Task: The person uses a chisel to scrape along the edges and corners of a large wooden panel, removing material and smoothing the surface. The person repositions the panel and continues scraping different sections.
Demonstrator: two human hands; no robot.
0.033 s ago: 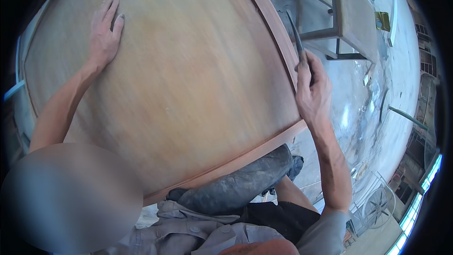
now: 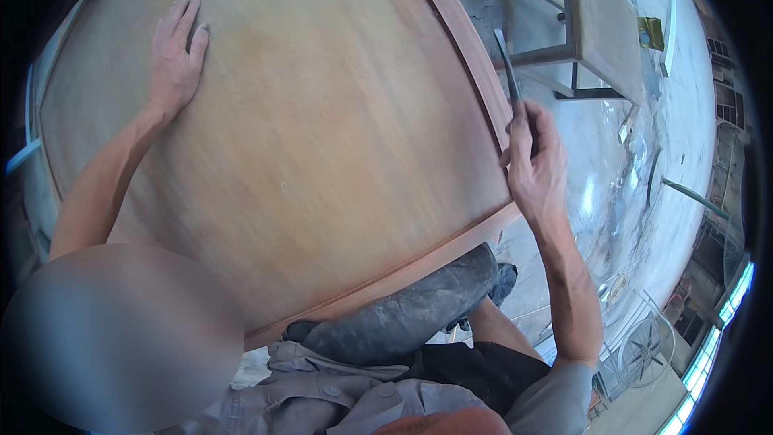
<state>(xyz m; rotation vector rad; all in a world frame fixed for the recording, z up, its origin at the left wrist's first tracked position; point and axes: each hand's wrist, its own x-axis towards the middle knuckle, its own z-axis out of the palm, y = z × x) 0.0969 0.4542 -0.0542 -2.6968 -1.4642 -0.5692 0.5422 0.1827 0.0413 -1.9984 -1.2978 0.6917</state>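
Your L. hand [image 2: 175,60] lies palm-down on the broad panel [image 2: 322,129], open, fingers extended w/ thumb set apart. Your R. hand [image 2: 538,165] is closed round a slim dark tool [image 2: 509,72] — its pale tip pointing away from you, just beside the panel's R. edge. The panel, yellowish-brown w/ cloudy streaks, spans the area in front of you; a reddish-brown border [image 2: 467,36] runs along its R. & near sides — a stool-like piece [image 2: 608,40] stands beyond, to the R
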